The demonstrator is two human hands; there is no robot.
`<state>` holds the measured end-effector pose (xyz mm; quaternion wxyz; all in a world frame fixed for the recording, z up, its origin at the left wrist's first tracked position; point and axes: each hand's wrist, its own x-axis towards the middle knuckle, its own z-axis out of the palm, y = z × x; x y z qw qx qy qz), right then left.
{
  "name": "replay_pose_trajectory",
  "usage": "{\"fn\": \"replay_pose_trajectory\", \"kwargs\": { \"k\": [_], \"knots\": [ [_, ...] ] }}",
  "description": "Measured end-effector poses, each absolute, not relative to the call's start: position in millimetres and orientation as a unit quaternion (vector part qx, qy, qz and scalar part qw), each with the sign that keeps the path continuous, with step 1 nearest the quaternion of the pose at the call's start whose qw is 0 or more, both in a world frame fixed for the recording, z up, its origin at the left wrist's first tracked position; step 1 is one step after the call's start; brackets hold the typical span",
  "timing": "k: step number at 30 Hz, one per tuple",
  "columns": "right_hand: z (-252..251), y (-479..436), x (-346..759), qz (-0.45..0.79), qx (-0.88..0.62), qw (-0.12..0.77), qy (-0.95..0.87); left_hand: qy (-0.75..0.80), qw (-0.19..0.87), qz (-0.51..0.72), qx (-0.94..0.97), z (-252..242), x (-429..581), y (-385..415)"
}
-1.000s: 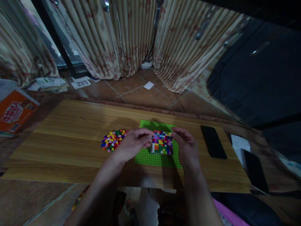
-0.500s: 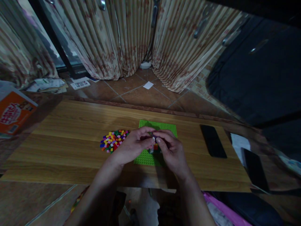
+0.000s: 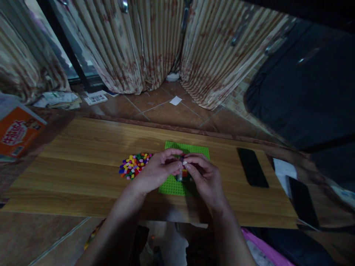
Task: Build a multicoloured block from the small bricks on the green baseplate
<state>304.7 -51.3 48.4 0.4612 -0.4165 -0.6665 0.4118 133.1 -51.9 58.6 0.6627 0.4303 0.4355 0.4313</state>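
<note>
Both my hands meet over a green studded baseplate (image 3: 172, 187) on the wooden table. My right hand (image 3: 206, 179) pinches a small white toy brick (image 3: 184, 163) between thumb and forefinger. My left hand (image 3: 158, 170) is closed, its thumb and forefinger pressed together beside the white brick; what they hold, if anything, is hidden. Beneath the fingertips stands a small build of toy bricks (image 3: 184, 173), with red, orange and clear-looking parts showing and the rest covered by my hands. A pile of loose coloured bricks (image 3: 135, 165) lies to the left of my left hand.
A black phone (image 3: 252, 167) lies on the table (image 3: 77, 166) at the right. Past the right edge are a second dark phone-like slab (image 3: 302, 201) and white paper (image 3: 284, 170). An orange and white bag (image 3: 20, 129) stands at the far left. Curtains hang behind.
My right fingertips have shifted slightly, and the white brick shows more clearly between them. My left hand keeps almost the same pose. The whole view has moved a little.
</note>
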Motion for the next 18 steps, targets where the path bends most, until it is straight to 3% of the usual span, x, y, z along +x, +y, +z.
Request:
{"fn": "replay_pose_trajectory", "kwargs": {
  "k": [5, 18],
  "knots": [
    [50, -43, 340, 0.360, -0.490, 0.501, -0.616, 0.482, 0.659, 0.423, 0.394, 61, 132, -52],
    [28, -38, 354, 0.375, -0.534, 0.429, -0.625, 0.482, 0.653, 0.417, 0.409, 61, 132, -52]
  ]
}}
